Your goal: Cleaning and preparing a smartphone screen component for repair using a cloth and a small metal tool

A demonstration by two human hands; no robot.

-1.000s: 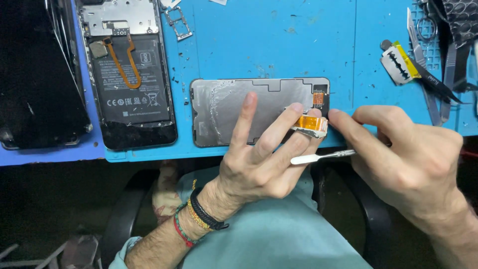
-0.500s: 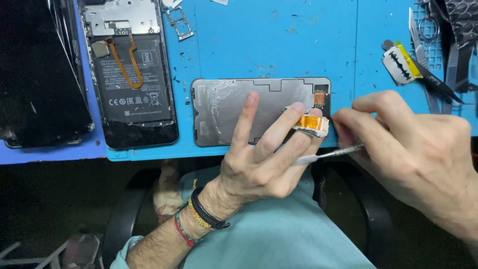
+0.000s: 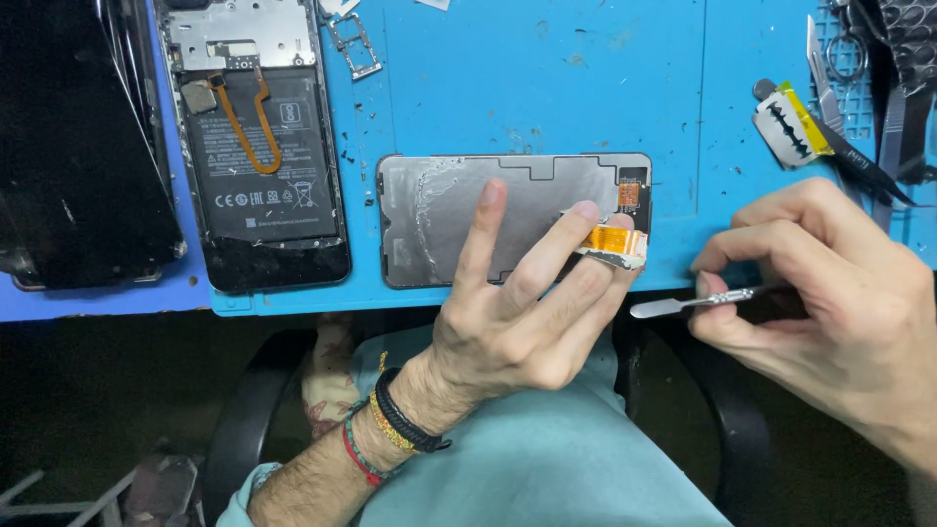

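Note:
A grey phone display panel (image 3: pixel 459 210) lies face down on the blue work mat (image 3: pixel 547 88) near its front edge. My left hand (image 3: pixel 527 312) rests on the panel with spread fingers and pinches its orange flex cable (image 3: pixel 613 242), lifting it at the panel's right end. My right hand (image 3: pixel 830 293) is to the right of the panel, off the mat's front edge, gripping a thin metal spatula tool (image 3: pixel 683 304) whose flat tip points left toward the cable, a little apart from it.
An opened phone body (image 3: pixel 256 156) with battery and orange ribbon lies at left, a black panel (image 3: pixel 68 146) beside it. A razor blade (image 3: pixel 786 132), tweezers (image 3: pixel 864 161) and scissors (image 3: pixel 847 49) sit at right. A small metal tray piece (image 3: pixel 353 47) lies at the top.
My right hand with the spatula has pulled back to the right, away from the flex cable. My left hand keeps holding the cable on the panel.

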